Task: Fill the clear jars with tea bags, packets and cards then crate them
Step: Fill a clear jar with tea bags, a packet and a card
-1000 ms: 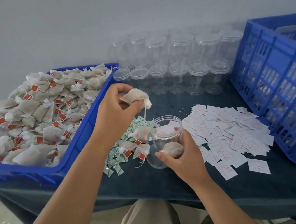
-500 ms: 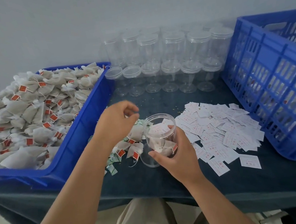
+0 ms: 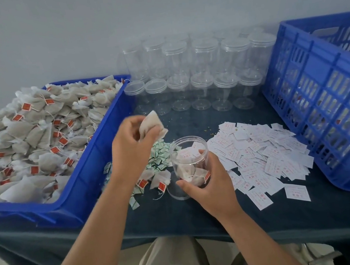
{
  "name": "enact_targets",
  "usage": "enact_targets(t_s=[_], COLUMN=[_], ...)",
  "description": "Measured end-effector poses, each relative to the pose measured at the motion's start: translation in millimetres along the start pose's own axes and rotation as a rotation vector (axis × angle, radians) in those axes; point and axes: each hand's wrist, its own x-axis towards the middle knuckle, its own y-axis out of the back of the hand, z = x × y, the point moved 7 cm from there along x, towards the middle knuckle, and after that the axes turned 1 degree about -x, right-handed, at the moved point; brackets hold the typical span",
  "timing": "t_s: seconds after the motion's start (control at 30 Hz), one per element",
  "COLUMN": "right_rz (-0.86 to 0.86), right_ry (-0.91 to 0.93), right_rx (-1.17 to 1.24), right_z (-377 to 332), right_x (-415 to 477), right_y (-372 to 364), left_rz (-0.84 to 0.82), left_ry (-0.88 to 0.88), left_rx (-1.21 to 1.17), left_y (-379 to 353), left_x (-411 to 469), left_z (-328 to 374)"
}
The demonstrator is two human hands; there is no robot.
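Pinching blurred tea bag (image 3: 152, 124), left grip (image 3: 133, 153), right grip (image 3: 209, 186) clasping half-covered jar (image 3: 189, 152).

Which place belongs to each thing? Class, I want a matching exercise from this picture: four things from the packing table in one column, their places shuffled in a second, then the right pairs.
Things
1. open jar
2. single tea bag
3. white cards
4. green packets

Places
A. scattered on the table, left of the jar
B. gripped by the right hand
C. pinched in the left hand
D. spread on the table, right of the jar

Pairs: 1-B, 2-C, 3-D, 4-A
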Motion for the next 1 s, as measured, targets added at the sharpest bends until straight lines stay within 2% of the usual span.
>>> enact_targets(t_s=[0.1,0.17,0.23,0.27,0.33,0.4,0.43,0.53,0.57,0.63,0.73,0.83,0.93,1.0], right_rz=[-0.013,-0.016,-0.008,-0.001,0.009,0.009,0.008,0.004,0.003,0.005,0.006,-0.005,-0.018,-0.015], right_ry=[0.008,0.004,0.009,0.013,0.021,0.018,0.011,-0.003,-0.002,-0.003,-0.011,-0.008,0.005,0.006], right_rx=[-0.002,0.004,0.012,0.014,0.011,0.005,0.009,0.044,0.055,0.064,0.049,0.045,0.031,0.025], right_z=[-1.3,-1.2,-1.8,-2.5,-3.8,-3.1,-1.8,0.7,0.5,0.5,1.7,-0.5,-2.8,-4.4], right_x=[-0.9,-1.6,-2.0,-2.2,-2.5,-2.4,-2.4,-1.6,-1.3,-1.3,-3.1,-2.5,-2.3,-2.7], right_y=[-1.1,-1.5,-1.0,-0.3,0.7,0.9,0.6,-0.5,-0.6,-0.6,-0.7,-0.8,-1.3,-0.7], left_rz=[-0.195,-0.401,-0.49,-0.468,-0.316,-0.257,-0.336,-0.719,-0.75,-0.655,-0.403,-0.126,-0.03,-0.073], left_ry=[-0.129,-0.212,-0.245,-0.22,-0.108,-0.002,0.047,0.099,0.094,0.046,0.021,0.083,-0.006,-0.109], left_rx=[-0.029,0.136,0.258,0.242,0.163,0.22,0.299,0.547,0.563,0.553,0.539,0.265,0.099,0.063], left_y=[-6.0,-29.8,-45.6,-45.9,-30.5,-16.8,-16.9,-31.5,-33.8,-33.5,-18.7,10.2,22.2,13.5], left_x=[-3.8,-11.1,-15.8,-14.7,-9.8,-11.9,-18.3,-58.0,-65.9,-68.0,-56.0,-38.2,-25.4,-23.6], left_z=[47.9,59.2,55.8,49.7,29.4,-0.5,-19.0,-61.3,-67.8,-68.2,-52.1,-24.3,15.2,39.9])
